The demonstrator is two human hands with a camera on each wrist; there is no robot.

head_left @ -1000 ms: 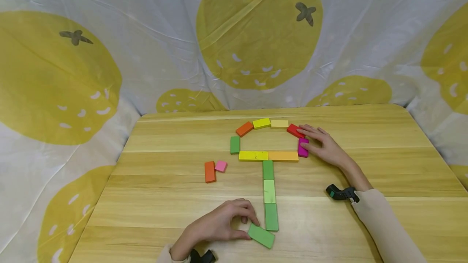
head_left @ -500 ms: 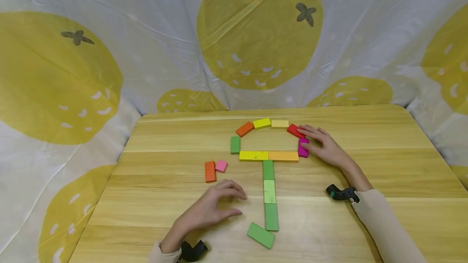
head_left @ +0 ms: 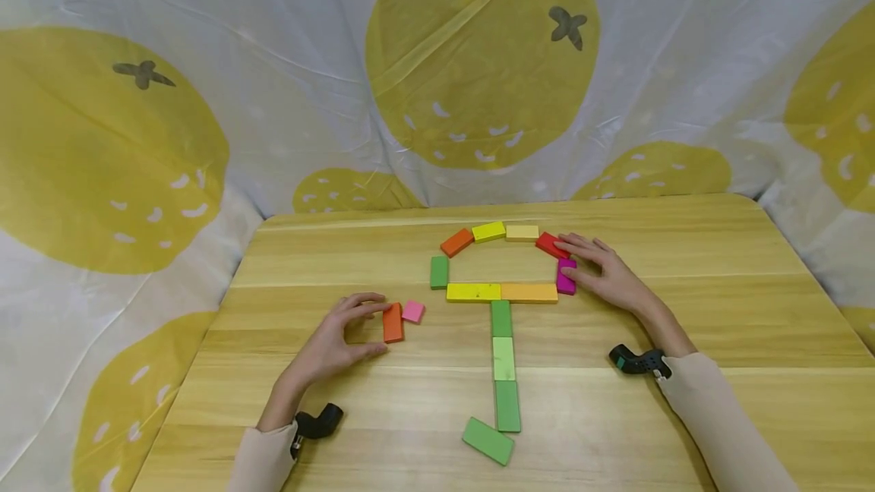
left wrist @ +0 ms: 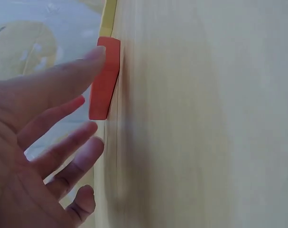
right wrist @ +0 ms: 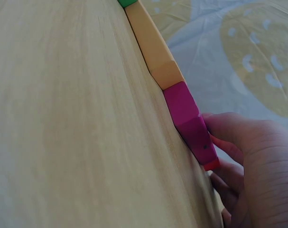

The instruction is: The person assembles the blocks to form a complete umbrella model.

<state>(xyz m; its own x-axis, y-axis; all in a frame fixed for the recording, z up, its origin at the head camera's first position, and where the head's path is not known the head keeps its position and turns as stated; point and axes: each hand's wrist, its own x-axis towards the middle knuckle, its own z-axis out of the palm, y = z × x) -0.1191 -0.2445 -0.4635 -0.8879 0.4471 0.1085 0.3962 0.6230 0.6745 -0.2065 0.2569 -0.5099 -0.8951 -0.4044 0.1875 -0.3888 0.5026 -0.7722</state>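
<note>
My left hand (head_left: 342,336) is beside an orange block (head_left: 393,323) lying flat on the table, thumb at its near end and fingertips at its far end. In the left wrist view the thumb overlaps that orange block (left wrist: 105,80), and the other fingers are spread. A small pink block (head_left: 413,312) lies just right of it. My right hand (head_left: 604,273) rests at the arch's right side, its fingers on a red block (head_left: 550,244) and its thumb on a purple block (head_left: 567,276). The right wrist view shows the thumb against the purple block (right wrist: 189,121).
An arch of coloured blocks rises over a yellow block (head_left: 473,292) and a light orange block (head_left: 529,293) laid end to end. Below them runs a stem of green blocks (head_left: 503,359), with a slanted green block (head_left: 488,441) at its foot. A patterned cloth (head_left: 301,97) hangs behind the table.
My left hand has let go of the slanted green block and moved up and left to the orange block. The right hand has stayed in place.
</note>
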